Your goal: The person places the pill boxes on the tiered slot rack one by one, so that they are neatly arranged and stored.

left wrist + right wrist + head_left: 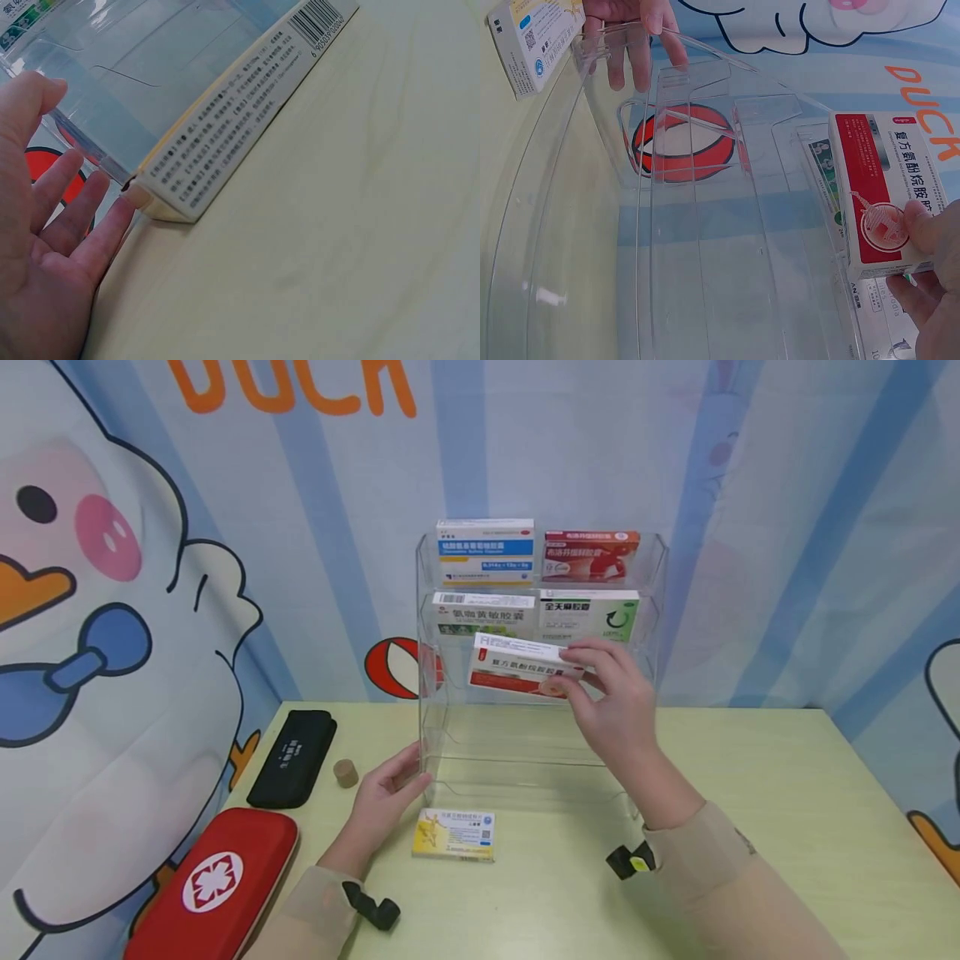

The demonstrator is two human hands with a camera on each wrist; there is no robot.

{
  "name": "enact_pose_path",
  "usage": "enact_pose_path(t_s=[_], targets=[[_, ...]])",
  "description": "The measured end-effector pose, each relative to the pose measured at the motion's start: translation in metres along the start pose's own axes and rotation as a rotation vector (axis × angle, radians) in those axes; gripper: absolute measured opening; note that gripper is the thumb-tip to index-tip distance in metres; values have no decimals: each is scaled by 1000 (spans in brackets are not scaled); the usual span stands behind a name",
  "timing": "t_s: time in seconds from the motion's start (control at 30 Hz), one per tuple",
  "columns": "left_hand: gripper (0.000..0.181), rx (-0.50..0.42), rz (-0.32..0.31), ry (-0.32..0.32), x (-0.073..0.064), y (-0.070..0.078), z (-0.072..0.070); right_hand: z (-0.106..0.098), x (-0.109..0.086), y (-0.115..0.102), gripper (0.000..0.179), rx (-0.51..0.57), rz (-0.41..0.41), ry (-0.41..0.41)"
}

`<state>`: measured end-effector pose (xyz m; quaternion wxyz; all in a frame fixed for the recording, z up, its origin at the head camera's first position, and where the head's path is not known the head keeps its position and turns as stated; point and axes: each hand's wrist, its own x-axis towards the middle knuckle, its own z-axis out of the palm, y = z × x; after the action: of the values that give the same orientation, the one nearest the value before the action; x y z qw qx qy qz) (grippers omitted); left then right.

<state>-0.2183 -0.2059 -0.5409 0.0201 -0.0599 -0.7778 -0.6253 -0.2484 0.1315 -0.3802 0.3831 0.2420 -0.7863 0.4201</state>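
A clear plastic display rack stands on the table with medicine boxes in its upper tiers. My right hand pinches a white and red medicine box by its right end, thumb on the front. The box is slightly tilted and overlaps the rack below the second tier. My left hand holds the rack's lower left side, thumb at the front edge and fingers against the outer side. Close by that hand, a yellow and white medicine box lies in front of the rack.
A blue and white box and a red box fill the top tier. Below them sit a white and green box and another. Left on the table are a black case, a small brown cylinder and a red case.
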Motion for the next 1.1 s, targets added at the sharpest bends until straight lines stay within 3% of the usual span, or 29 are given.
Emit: enact_pose_path(t_s=[0.33,0.6,1.1], targets=[[61,-11,-4,0,0,1,0,23,11,3,31,-17,11,-19],[60,-1,2,6,0,3,1,36,14,2,29,-128,-28,-52],[60,-6,-9,4,0,3,-1,55,10,10,29,-128,4,-114]])
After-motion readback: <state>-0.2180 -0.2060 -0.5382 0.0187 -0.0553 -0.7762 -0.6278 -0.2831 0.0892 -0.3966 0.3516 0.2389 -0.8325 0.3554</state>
